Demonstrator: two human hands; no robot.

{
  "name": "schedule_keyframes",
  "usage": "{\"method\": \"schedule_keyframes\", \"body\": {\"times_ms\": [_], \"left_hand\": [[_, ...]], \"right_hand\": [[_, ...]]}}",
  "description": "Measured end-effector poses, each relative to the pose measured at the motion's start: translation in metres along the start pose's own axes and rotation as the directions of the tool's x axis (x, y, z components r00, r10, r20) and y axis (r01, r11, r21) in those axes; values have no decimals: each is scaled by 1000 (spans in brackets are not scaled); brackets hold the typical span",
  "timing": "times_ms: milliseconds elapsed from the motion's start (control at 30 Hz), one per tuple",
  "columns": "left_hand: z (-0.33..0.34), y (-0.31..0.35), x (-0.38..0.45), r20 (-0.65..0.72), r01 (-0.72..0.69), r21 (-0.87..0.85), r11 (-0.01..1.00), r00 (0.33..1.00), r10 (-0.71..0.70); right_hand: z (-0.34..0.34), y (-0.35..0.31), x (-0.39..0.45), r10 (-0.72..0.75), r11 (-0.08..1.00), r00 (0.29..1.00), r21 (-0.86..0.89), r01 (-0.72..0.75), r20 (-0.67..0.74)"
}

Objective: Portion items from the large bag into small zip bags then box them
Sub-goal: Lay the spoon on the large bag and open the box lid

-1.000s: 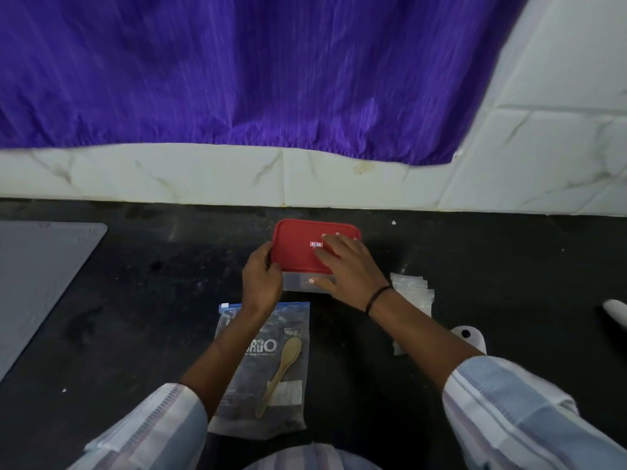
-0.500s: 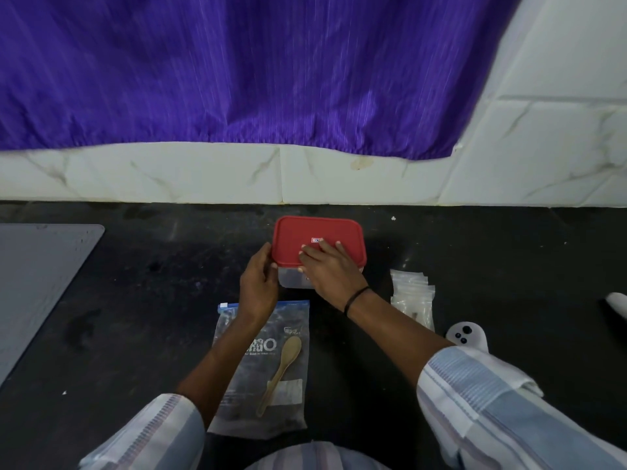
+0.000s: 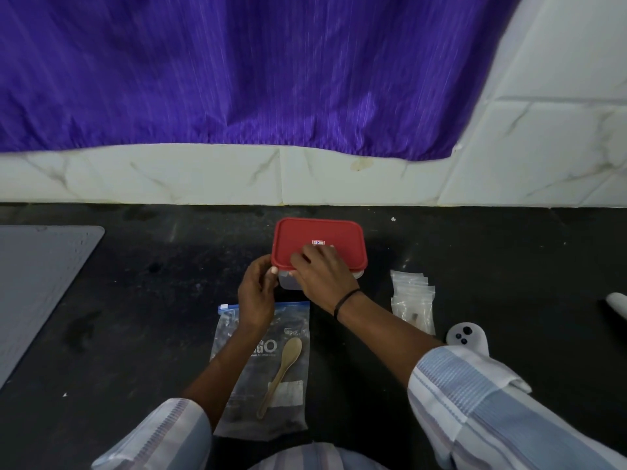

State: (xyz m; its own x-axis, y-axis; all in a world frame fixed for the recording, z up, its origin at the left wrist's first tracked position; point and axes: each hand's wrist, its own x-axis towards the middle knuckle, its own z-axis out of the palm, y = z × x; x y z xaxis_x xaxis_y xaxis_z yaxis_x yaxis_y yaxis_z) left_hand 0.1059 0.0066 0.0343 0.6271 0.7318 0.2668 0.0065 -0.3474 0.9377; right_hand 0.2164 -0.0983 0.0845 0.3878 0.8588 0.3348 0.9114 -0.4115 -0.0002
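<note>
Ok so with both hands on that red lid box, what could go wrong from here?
1. The left hand grips the clear box only at one corner while the right hand works the red lid; the box may skid on the dark counter.
2. A sudden pop could knock the wooden spoon off the large bag.

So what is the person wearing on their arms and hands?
Both hands are bare. The right hand has a thin black band at the wrist. Both arms have loose pale blue and white striped sleeves, pushed up past the forearms.
</note>
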Motion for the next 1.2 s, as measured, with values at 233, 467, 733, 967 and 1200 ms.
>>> {"method": "schedule_keyframes", "body": {"times_ms": [233,467,733,967,1200], "left_hand": [[-2,-3,-2,38,24,-51,998,999,-22],[-3,-4,-2,82,35,-43,998,996,-32],[-2,2,-2,101,120,-92,989,989,-111],[-5,7,0,159,106,-86,991,983,-92],[-5,6,3,201,145,-72,987,971,-128]], "right_hand": [[-1,-2,-4,-3,999,999,54,5,-38],[3,0,-6,-60,998,992,2,60,-113],[-18,7,8,-15,994,974,102,39,-225],[-32,16,-8,175,911,920,412,-15,-352],[-30,25,-10,201,934,863,355,-27,-463]]}}
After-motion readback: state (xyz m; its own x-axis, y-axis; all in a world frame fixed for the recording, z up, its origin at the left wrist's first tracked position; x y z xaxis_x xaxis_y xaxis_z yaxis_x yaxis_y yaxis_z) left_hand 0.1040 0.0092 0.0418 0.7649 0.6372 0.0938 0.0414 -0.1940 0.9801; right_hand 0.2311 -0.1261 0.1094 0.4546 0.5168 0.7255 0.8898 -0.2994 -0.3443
